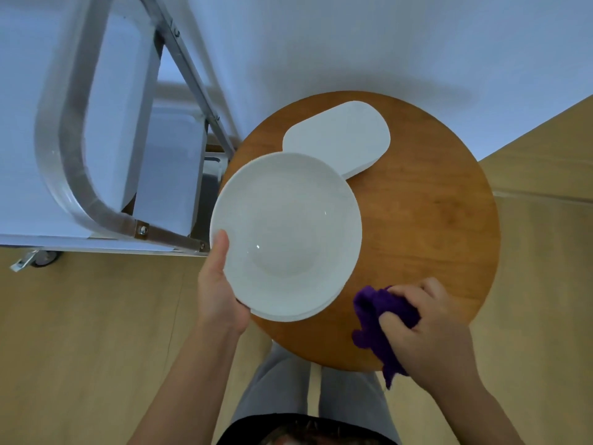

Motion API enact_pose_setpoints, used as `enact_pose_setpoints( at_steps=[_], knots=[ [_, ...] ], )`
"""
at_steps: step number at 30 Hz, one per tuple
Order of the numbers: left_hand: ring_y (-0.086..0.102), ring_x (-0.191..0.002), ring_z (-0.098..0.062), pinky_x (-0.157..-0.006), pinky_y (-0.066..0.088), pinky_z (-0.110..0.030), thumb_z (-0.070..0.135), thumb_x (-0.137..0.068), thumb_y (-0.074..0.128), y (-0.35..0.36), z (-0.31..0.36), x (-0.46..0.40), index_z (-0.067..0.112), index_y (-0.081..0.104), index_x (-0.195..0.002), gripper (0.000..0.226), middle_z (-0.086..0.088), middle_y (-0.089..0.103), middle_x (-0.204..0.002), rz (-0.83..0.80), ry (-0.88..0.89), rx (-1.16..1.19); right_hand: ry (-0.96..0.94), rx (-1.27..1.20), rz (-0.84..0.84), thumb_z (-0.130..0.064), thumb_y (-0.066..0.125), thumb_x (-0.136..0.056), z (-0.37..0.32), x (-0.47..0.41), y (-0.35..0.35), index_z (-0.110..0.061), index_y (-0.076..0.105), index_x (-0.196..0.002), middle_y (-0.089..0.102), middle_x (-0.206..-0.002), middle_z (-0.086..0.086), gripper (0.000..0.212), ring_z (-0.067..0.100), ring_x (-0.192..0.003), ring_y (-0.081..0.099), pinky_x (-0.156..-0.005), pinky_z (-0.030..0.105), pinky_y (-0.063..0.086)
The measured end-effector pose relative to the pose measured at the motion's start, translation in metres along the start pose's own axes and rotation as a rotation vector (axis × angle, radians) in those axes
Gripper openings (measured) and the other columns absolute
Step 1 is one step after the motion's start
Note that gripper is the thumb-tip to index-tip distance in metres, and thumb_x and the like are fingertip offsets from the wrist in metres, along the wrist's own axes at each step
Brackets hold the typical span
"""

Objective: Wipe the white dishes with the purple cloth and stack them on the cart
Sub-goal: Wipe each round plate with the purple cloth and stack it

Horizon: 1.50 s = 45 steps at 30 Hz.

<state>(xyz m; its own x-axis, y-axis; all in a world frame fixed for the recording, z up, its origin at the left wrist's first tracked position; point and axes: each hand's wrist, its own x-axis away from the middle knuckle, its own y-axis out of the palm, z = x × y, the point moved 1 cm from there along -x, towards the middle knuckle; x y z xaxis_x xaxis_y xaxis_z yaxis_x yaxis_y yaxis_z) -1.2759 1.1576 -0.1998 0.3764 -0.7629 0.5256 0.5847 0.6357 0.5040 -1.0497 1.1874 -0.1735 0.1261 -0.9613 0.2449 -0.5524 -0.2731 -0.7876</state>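
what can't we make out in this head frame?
- Underside of the round plate: faces away. Edges below its near rim suggest more plates; count unclear.
- Oblong dish: near end covered by the plate.
- Left hand: fingers hidden under the plate; only the thumb shows on the rim.
- Purple cloth: partly wrapped in the right hand.
- Cart: cut off by the left and top edges.

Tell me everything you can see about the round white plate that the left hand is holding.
The round white plate looks like glossy ceramic, with a wide rim and a shallow round well that shows small light reflections. It faces up above the round wooden table, overhanging its left edge. The left hand grips its near-left rim, thumb on top. A second white rim shows just beneath its near edge. It hides part of the oblong white dish behind it. The purple cloth does not touch it.
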Motion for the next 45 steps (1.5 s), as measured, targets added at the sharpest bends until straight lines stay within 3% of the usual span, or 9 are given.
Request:
enact_pose_setpoints(
  at_steps=[5, 14, 21, 28, 32, 34, 37, 40, 45],
  knots=[
    [0.070, -0.093, -0.017, -0.062, 0.058, -0.031, 0.043, -0.100, 0.032, -0.016, -0.009, 0.000, 0.034, 0.067, -0.107, 0.037, 0.003, 0.073, -0.105, 0.142, -0.051, -0.047, 0.189, 0.001, 0.039, -0.025, 0.061, -0.077, 0.019, -0.021, 0.008, -0.019, 0.067, -0.096, 0.049, -0.086, -0.009, 0.020, 0.009, -0.074, 0.051, -0.067, 0.037, 0.050],
    [0.070, -0.091, -0.012, -0.060, 0.057, -0.029, 0.048, -0.099, 0.030, -0.031, -0.021, -0.008, 0.039, 0.060, -0.109, 0.033, 0.009, 0.073, -0.101, 0.199, -0.113, -0.243, 0.368, -0.164, 0.074, -0.017, 0.060, -0.083, 0.039, -0.047, 0.050, -0.015, 0.057, -0.120, 0.042, -0.105, 0.000, 0.037, 0.018, -0.088, 0.049, -0.071, 0.027, 0.042],
    [0.056, -0.084, -0.018, -0.058, 0.039, -0.015, 0.027, -0.099, 0.044, -0.053, -0.013, -0.016, 0.012, 0.059, -0.108, 0.023, -0.001, 0.053, -0.095, 0.373, 0.229, -1.148, 0.390, -0.191, 0.043, -0.025, 0.061, -0.088, 0.042, -0.066, 0.075, -0.020, 0.046, -0.133, 0.033, -0.110, -0.003, 0.048, 0.014, -0.095, 0.043, -0.086, 0.030, 0.040],
    [0.049, -0.110, -0.024, -0.078, 0.049, -0.030, 0.021, -0.097, 0.046, -0.062, -0.024, -0.034, 0.009, 0.047, -0.134, 0.038, -0.009, 0.049, -0.120, 0.346, 0.232, -1.269, 0.506, -0.365, -0.056, -0.031, 0.039, -0.099, 0.027, -0.084, 0.105, -0.021, 0.051, -0.123, 0.037, -0.118, 0.001, 0.028, 0.017, -0.105, 0.043, -0.091, 0.030, 0.038],
    [0.055, -0.109, -0.027, -0.084, 0.054, -0.046, 0.020, -0.099, 0.043, -0.069, -0.028, -0.040, 0.010, 0.037, -0.143, 0.045, -0.015, 0.055, -0.122, 0.240, 0.211, -1.194, 0.359, -0.378, -0.115, -0.027, 0.028, -0.101, 0.014, -0.091, 0.107, -0.033, 0.039, -0.080, 0.043, -0.089, -0.009, 0.024, 0.001, -0.083, 0.040, -0.078, 0.021, 0.031],
    [0.058, -0.103, -0.018, -0.077, 0.055, -0.027, 0.022, -0.099, 0.045, -0.069, -0.029, -0.039, 0.012, 0.034, -0.144, 0.047, -0.007, 0.056, -0.123, 0.197, 0.222, -1.129, 0.268, -0.363, -0.105, -0.032, 0.033, -0.101, 0.011, -0.089, 0.106, -0.033, 0.050, -0.100, 0.047, -0.105, -0.008, 0.017, 0.002, -0.099, 0.042, -0.089, 0.025, 0.033],
    [0.061, -0.097, -0.011, -0.062, 0.053, -0.013, 0.036, -0.091, 0.050, -0.070, -0.029, -0.042, 0.024, 0.043, -0.136, 0.046, 0.008, 0.060, -0.114, 0.129, 0.173, -0.966, 0.332, -0.528, -0.119, -0.043, 0.047, -0.094, 0.006, -0.085, 0.108, -0.027, 0.041, -0.138, 0.045, -0.138, -0.007, 0.048, 0.013, -0.123, 0.044, -0.097, 0.037, 0.046],
    [0.063, -0.098, -0.016, -0.057, 0.052, -0.015, 0.042, -0.096, 0.047, -0.076, -0.024, -0.051, 0.028, 0.050, -0.131, 0.038, 0.010, 0.064, -0.109, 0.200, -0.028, -0.706, 0.416, -0.851, -0.207, -0.037, 0.055, -0.091, 0.003, -0.086, 0.111, -0.032, 0.050, -0.130, 0.060, -0.122, -0.005, 0.039, 0.017, -0.107, 0.060, -0.078, 0.035, 0.057],
    [0.067, -0.101, -0.019, -0.070, 0.056, -0.030, 0.060, -0.088, 0.037, -0.070, -0.019, -0.067, 0.035, 0.063, -0.113, 0.044, 0.001, 0.069, -0.112, 0.062, -0.168, -0.474, 0.502, -1.136, -0.374, -0.045, 0.061, -0.074, 0.006, -0.091, 0.117, -0.033, 0.051, -0.127, 0.062, -0.122, 0.000, 0.055, 0.022, -0.110, 0.061, -0.086, 0.046, 0.054]
  ],
)
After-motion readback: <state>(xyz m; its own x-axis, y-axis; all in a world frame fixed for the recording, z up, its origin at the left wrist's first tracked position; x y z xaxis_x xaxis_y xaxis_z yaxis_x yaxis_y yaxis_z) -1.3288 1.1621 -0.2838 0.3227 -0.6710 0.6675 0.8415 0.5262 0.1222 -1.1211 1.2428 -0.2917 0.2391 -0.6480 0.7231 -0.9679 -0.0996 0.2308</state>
